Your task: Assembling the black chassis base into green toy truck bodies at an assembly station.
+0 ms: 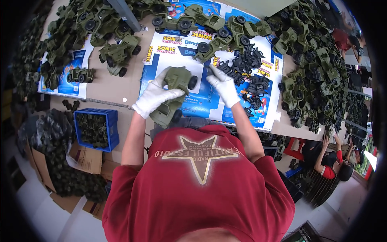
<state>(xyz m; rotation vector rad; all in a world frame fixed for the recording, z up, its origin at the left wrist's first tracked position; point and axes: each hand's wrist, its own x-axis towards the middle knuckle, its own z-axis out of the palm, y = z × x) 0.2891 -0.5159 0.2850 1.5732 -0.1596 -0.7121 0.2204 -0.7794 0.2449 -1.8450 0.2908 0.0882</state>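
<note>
Toy jeep (177,78) in left hand (157,97); black parts (250,58) heaped right, jeeps (221,39) beyond.

L hand (155,97) holds toy jeep (177,78); R hand (224,85) nr blk pcs (250,60).

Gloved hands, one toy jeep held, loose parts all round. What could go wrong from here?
Drop: only the left hand visibly grips the toy jeep, near the front edge of the table, so a slip might send it off.
Scatter: the black parts lie loose beside the right hand; a brush could spread them.
Slide: the heaped jeeps on the right might topple if bumped.
</note>
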